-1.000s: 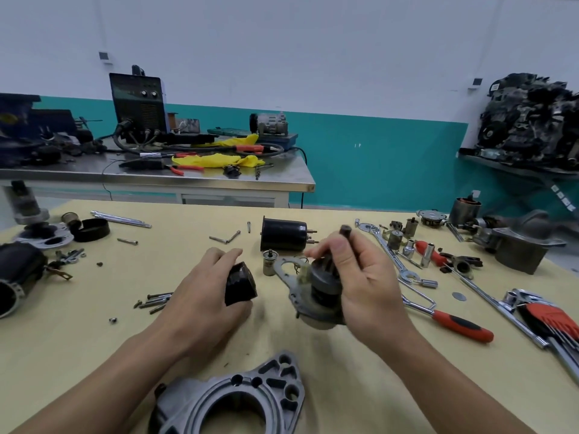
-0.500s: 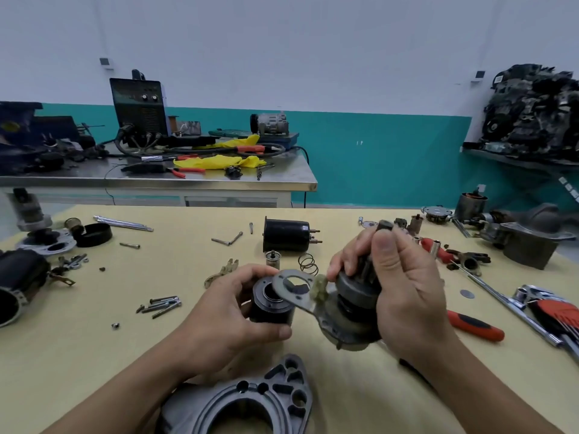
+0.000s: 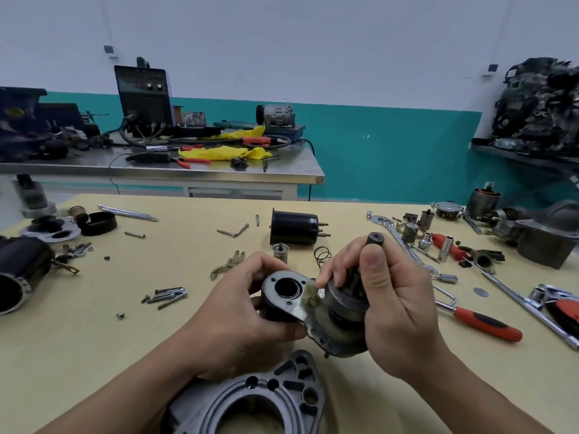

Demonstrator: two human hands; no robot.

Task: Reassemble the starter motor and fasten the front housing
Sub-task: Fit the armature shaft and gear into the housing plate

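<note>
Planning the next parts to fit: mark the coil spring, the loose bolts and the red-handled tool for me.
coil spring [image 3: 322, 256], head view, on its middle coils.
loose bolts [image 3: 169, 296], head view, on the middle of the pile.
red-handled tool [image 3: 487, 323], head view, on the handle.

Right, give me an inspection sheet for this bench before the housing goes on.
Surface: yellow worktable, parts spread across it.
Job's things: mounting plate with drive assembly held above the table; black cylinder under the plate's hole; front housing lying at the near edge; black canister and spring behind the hands.
Clutter: loose bolts on the left; red-handled ratchet and sockets on the right.
Grippers: left hand grips the black cylinder; right hand grips the drive assembly.
Cables: black leads coil from the welder box on the steel bench.
Surroundings: teal-and-white wall; engine parts on a shelf at the right.
</note>
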